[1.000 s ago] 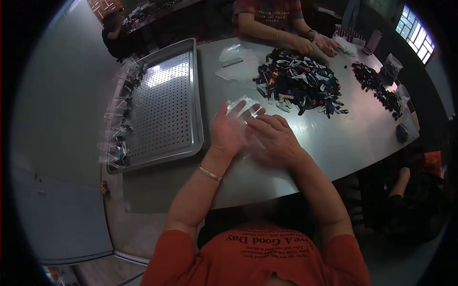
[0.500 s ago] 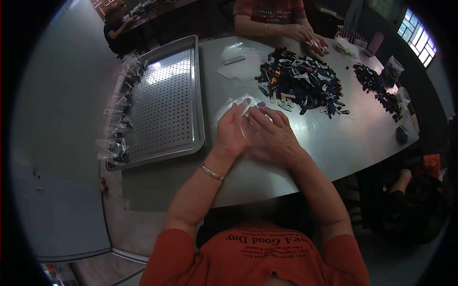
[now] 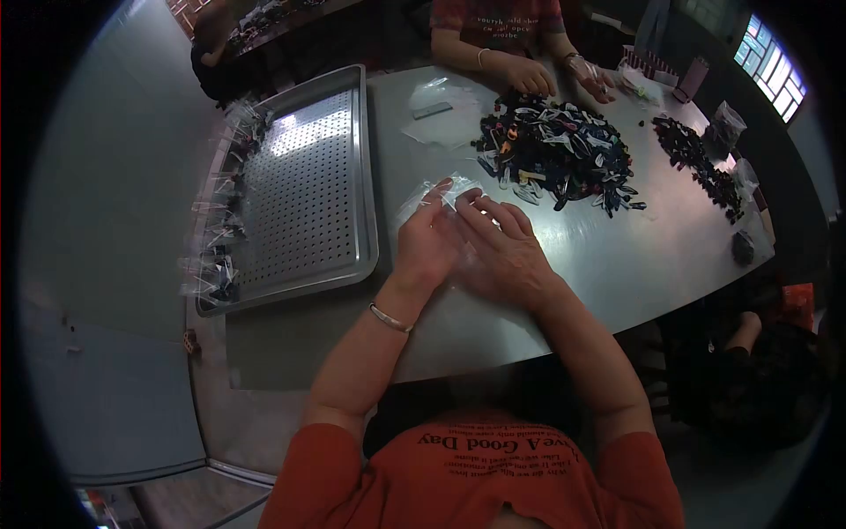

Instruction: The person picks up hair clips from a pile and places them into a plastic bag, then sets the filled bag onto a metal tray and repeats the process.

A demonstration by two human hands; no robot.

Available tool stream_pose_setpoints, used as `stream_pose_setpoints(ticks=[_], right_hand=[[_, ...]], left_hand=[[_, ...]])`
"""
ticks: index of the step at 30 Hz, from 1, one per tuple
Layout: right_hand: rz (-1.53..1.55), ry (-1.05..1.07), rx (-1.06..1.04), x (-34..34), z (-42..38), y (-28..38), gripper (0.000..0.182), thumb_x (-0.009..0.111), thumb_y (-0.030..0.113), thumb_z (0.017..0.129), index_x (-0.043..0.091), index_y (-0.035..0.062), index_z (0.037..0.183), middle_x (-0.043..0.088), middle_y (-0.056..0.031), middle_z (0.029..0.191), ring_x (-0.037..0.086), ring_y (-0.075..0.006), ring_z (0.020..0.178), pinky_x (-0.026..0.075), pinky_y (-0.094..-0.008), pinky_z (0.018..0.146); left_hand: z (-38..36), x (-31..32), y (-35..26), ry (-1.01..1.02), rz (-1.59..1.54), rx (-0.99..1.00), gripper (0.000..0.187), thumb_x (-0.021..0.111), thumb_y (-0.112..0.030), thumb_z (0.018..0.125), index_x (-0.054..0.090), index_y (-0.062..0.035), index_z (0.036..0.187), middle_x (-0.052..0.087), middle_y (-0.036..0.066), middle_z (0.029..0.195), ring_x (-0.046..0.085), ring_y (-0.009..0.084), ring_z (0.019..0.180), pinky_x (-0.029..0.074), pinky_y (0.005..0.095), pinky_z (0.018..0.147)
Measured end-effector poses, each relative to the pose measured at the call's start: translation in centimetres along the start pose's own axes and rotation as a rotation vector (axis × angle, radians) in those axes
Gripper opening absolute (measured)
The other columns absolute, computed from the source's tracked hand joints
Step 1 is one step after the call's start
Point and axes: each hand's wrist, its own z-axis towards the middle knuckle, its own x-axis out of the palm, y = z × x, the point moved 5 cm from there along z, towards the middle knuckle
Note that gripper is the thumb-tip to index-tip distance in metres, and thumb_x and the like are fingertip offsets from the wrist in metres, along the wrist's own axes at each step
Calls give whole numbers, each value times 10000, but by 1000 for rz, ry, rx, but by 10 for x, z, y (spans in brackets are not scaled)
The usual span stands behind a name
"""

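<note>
A thin clear plastic bag (image 3: 460,187) is crumpled at the fingertips of both hands, over the near side of the metal table. My left hand (image 3: 425,245) pinches its left part between thumb and fingers. On the other side my right hand (image 3: 504,251) has its fingers bent over the plastic, close against the left hand. Whether anything lies inside the bag is hidden by the fingers. Just beyond them is a large heap of small dark and pale pieces (image 3: 560,145) that look like hair clips.
A perforated metal tray (image 3: 304,185) stands at the left, with filled clear packets (image 3: 220,273) along its far-left edge. Flat clear bags (image 3: 436,132) carry a small grey bar (image 3: 432,110). A co-worker's hand (image 3: 529,78) reaches the heap. More dark pieces (image 3: 696,163) lie at right.
My left fingers have closed in on the bag, and my right fingers have bent and shifted slightly. Across the table, the co-worker's hands have parted, one moving down to the heap.
</note>
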Motion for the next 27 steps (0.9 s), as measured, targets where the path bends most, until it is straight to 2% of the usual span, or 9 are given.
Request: stream_pose_setpoints(ticks=[8, 10, 14, 17, 20, 22, 26, 27], right_hand=[[91, -62, 42, -16, -2, -5, 637, 751, 285, 622, 563, 89, 1198, 445, -65, 1318, 405, -263, 1229, 307, -401, 1026], [53, -126, 20, -18, -6, -5, 610, 757, 320, 617, 586, 88, 1154, 455, -72, 1319, 423, -265, 1203, 321, -408, 995], [15, -99, 30, -15, -6, -4, 600, 758, 360, 613, 602, 87, 1124, 454, -71, 1335, 441, -263, 1172, 328, -413, 971], [17, -73, 27, -17, -2, -2, 612, 752, 392, 616, 604, 90, 1127, 426, -69, 1367, 404, -268, 1230, 310, -421, 1005], [13, 42, -36, -7, -4, -1, 663, 739, 419, 632, 573, 89, 1182, 404, -69, 1385, 343, -274, 1297, 271, -431, 1052], [71, 115, -30, -4, -3, 0, 718, 724, 448, 644, 538, 77, 1230, 380, -74, 1407, 291, -275, 1341, 226, -442, 1088], [27, 134, 24, -5, -2, -3, 763, 711, 478, 651, 506, 97, 1279, 374, -87, 1418, 302, -287, 1326, 216, -450, 1085], [49, 98, 38, -9, -2, -6, 718, 701, 461, 670, 525, 106, 1268, 376, -96, 1420, 306, -301, 1317, 214, -448, 1083]], left_hand=[[-3, 6, -3, -3, 62, 80, 291, 407, -170, 969, 397, -59, 1238, 522, 242, 1214, 529, 327, 1117, 413, 436, 991], [-3, 6, -5, -46, 26, 93, 282, 419, -190, 976, 406, -54, 1222, 518, 241, 1219, 525, 339, 1126, 411, 453, 998], [-2, 4, -7, -50, -32, 81, 270, 414, -181, 977, 414, -42, 1208, 510, 242, 1232, 524, 353, 1126, 415, 470, 996], [-4, 6, -5, -54, -47, 22, 286, 416, -173, 973, 415, -30, 1221, 509, 240, 1238, 528, 340, 1122, 425, 454, 989], [0, -4, -3, -39, 11, 8, 316, 412, -172, 969, 406, -9, 1239, 514, 238, 1229, 534, 326, 1113, 430, 432, 985], [-1, -3, -1, -98, 7, -57, 310, 343, -180, 984, 471, -13, 1212, 503, 236, 1275, 498, 319, 1188, 404, 435, 1016], [2, -4, -6, -49, -7, -103, 329, 320, -180, 981, 462, -2, 1219, 487, 241, 1292, 493, 329, 1195, 399, 441, 1022], [2, -3, -9, -48, -45, -80, 324, 375, -183, 967, 442, 3, 1223, 499, 244, 1255, 500, 327, 1169, 412, 454, 995]])
